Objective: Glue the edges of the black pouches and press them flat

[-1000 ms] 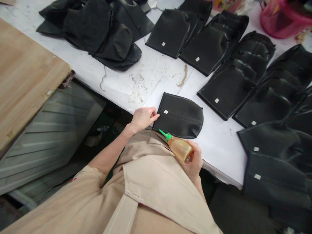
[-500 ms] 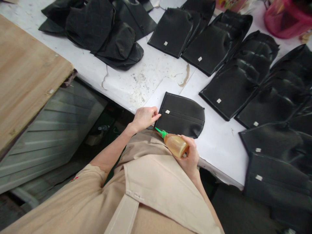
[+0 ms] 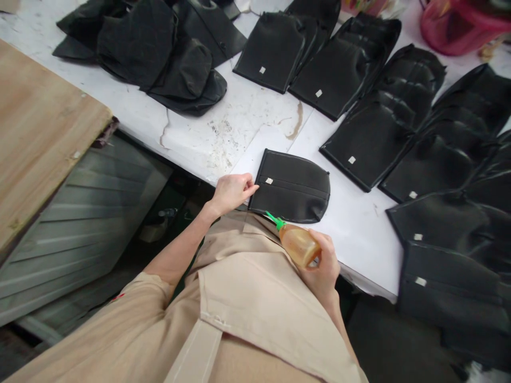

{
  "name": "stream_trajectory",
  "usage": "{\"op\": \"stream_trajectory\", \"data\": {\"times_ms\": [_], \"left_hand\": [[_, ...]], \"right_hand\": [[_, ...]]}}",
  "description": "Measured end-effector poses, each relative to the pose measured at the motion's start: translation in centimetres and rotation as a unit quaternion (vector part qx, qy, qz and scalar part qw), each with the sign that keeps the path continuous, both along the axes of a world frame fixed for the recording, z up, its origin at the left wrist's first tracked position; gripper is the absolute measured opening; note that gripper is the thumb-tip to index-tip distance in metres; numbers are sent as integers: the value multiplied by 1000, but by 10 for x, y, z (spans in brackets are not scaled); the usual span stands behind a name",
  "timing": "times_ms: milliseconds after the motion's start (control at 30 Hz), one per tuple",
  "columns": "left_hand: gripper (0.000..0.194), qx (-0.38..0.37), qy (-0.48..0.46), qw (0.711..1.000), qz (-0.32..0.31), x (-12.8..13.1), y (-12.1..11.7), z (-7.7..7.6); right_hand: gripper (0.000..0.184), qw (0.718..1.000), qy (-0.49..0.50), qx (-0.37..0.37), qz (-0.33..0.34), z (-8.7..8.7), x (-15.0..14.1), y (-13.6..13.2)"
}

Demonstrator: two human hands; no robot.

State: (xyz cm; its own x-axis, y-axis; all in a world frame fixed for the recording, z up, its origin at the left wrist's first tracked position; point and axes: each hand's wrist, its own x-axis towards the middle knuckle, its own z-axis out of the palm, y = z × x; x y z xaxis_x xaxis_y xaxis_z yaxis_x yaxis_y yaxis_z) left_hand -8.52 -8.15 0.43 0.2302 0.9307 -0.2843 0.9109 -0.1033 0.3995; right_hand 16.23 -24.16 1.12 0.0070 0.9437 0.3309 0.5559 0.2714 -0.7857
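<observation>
A black leather-like pouch piece (image 3: 297, 186) with a rounded right end and a small white tag lies flat near the table's front edge. My left hand (image 3: 233, 192) has its fingers closed at the piece's straight left edge, pinching it. Wrapped in my right hand (image 3: 325, 266) is a squeeze bottle (image 3: 299, 244) of amber liquid, possibly glue. Its green nozzle points up and left, close to the piece's near edge; whether the tip touches cannot be told.
Overlapping rows of similar black pieces (image 3: 367, 143) with white tags cover the right side of the white table (image 3: 243, 119). A heap of black pieces (image 3: 138, 48) lies at the back left. There are a pink basket (image 3: 447, 32) and a wooden board (image 3: 43, 122).
The bottle's nozzle first moved left along the near edge to the piece's left corner, then back to the right. My left hand keeps its place at the left edge.
</observation>
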Motion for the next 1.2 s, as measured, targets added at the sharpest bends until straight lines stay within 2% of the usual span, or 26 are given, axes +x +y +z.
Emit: {"op": "stream_trajectory", "data": {"times_ms": [300, 567, 667, 900, 1200], "left_hand": [[26, 9, 3, 1000, -1, -1, -1, -1], [26, 11, 4, 1000, -2, 0, 0, 0], [27, 12, 7, 1000, -6, -1, 0, -1], [28, 16, 1, 1000, -10, -2, 1, -3], [28, 13, 0, 1000, -11, 0, 0, -2]], "right_hand": [[66, 998, -7, 20, -65, 8, 7, -15], [58, 992, -8, 18, -123, 9, 8, -25], [62, 994, 2, 29, -101, 6, 3, -19], [64, 1000, 16, 23, 13, -1, -11, 4], [70, 996, 21, 32, 75, -10, -21, 20]]}}
